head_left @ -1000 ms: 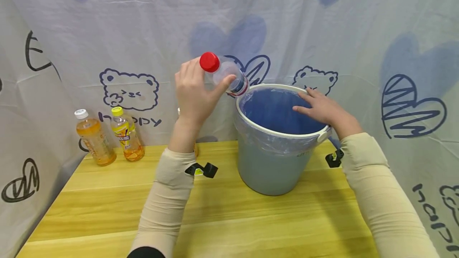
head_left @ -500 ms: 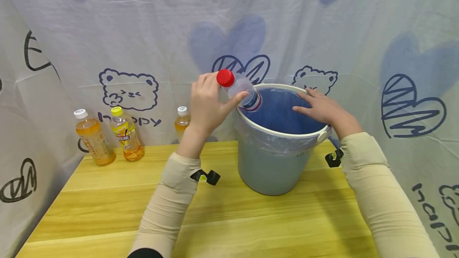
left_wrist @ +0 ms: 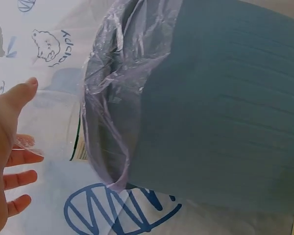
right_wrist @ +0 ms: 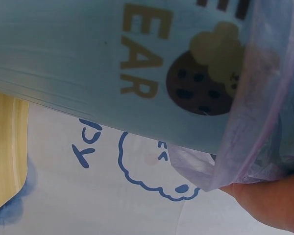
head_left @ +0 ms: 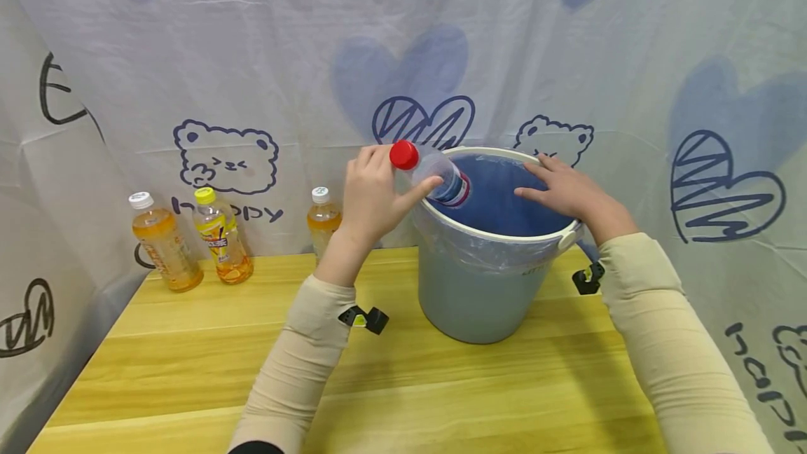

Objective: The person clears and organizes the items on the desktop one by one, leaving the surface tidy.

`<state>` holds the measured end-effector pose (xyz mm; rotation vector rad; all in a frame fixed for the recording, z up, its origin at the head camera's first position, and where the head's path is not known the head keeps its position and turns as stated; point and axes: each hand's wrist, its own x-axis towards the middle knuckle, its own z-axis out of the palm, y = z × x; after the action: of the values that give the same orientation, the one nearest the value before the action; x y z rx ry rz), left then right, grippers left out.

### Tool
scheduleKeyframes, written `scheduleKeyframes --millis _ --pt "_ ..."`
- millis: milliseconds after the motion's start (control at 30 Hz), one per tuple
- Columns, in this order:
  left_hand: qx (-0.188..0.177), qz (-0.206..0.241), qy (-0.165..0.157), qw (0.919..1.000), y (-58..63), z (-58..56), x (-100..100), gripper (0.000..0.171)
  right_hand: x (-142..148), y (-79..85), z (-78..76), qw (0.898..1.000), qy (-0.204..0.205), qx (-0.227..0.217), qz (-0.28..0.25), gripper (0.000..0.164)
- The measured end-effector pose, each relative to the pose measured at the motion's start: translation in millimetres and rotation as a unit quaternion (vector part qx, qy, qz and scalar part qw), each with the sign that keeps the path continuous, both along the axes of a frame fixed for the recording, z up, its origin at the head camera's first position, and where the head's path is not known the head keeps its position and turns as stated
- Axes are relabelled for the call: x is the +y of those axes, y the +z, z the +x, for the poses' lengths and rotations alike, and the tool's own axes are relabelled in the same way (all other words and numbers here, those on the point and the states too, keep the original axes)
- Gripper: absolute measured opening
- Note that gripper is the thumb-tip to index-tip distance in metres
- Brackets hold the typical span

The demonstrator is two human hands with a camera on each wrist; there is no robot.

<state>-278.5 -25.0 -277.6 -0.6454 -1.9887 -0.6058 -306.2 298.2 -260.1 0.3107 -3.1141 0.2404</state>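
Note:
My left hand (head_left: 373,195) holds a clear plastic bottle (head_left: 435,168) with a red cap, thumb on the near side and fingers round the far side. The bottle slants over the left rim of a grey-blue bucket (head_left: 479,300), its base inside the opening and its cap toward the upper left. In the left wrist view the clear bottle (left_wrist: 56,125) lies between thumb and fingers, its base hidden behind the liner. My right hand (head_left: 570,191) rests on the bucket's right rim with fingers spread. A clear plastic liner (head_left: 466,247) folds over the white rim.
Two bottles of orange drink stand at the back left of the wooden table (head_left: 189,370), one white-capped (head_left: 165,247), one yellow-capped (head_left: 222,240). Another white-capped bottle (head_left: 323,223) stands behind my left forearm. A printed cloth (head_left: 284,54) hangs behind.
My left hand has moved right and down with the red-capped bottle, bringing its base from outside the rim into the bucket's opening. My right hand has stayed on the rim.

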Motion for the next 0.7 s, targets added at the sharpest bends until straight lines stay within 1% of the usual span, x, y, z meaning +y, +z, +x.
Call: scheduleKeyframes --millis 133,200,433,700 --pt "-0.046 -0.021 0.010 0.9987 -3.7 1.0 4.2 0.060 0.0 0.3 0.4 1.000 0.000 0.001 0.000 0.079" --pt "-0.062 -0.032 0.016 0.9975 -5.7 0.3 6.3 0.062 -0.2 0.2 0.2 1.000 0.001 0.002 -0.001 0.078" --pt "-0.090 -0.061 0.021 0.9938 -11.7 -1.2 12.7 0.066 -0.2 0.0 -0.6 1.000 0.002 0.003 -0.002 0.079" --pt "-0.139 -0.097 0.021 0.9853 -17.4 -0.7 19.9 0.068 -0.7 -0.5 -0.9 1.000 0.001 0.004 -0.006 0.077"
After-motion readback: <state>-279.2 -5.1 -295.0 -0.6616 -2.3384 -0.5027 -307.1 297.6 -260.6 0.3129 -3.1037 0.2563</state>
